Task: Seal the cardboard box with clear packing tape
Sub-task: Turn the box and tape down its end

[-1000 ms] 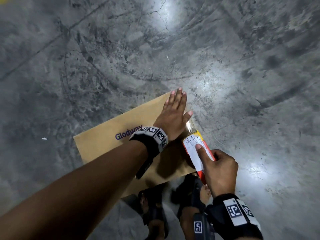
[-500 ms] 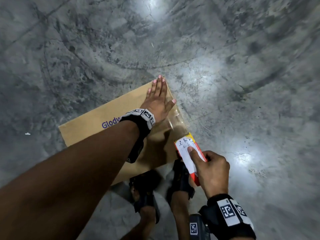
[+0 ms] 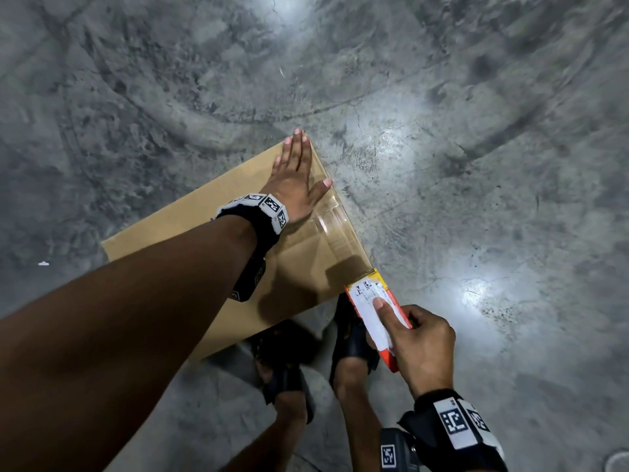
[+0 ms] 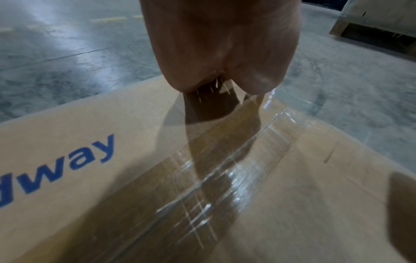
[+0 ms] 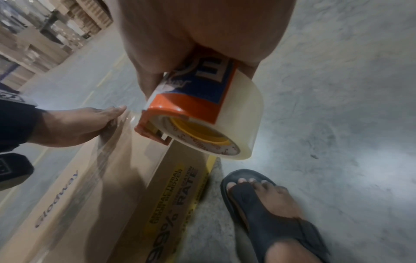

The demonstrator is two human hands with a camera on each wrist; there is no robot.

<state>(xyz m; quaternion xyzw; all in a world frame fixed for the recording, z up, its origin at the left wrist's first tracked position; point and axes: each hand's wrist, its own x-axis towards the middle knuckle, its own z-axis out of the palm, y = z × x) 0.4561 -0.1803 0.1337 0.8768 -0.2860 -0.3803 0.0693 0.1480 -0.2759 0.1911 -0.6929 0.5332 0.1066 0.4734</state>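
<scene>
A brown cardboard box [image 3: 190, 233] with blue lettering lies on the concrete floor. My left hand [image 3: 294, 175] lies flat with straight fingers on its far right corner, pressing the box top. A strip of clear tape [image 3: 335, 229] runs along the right edge of the top, from my left hand to the dispenser; it shines in the left wrist view [image 4: 225, 169]. My right hand [image 3: 418, 342] grips the orange tape dispenser [image 3: 374, 311] at the box's near right corner. The clear roll [image 5: 227, 113] sits in the dispenser, just above the box edge [image 5: 139, 160].
My two feet in dark sandals [image 3: 354, 338] stand close against the near side of the box. Grey concrete floor [image 3: 476, 165] lies all around. Shelving with boxes [image 5: 33, 35] stands far off, and a pallet-like block [image 4: 378, 21] sits on the floor beyond the box.
My right hand has pulled the dispenser back toward me along the box edge, drawing out more tape. My left hand has slid to the far corner of the box.
</scene>
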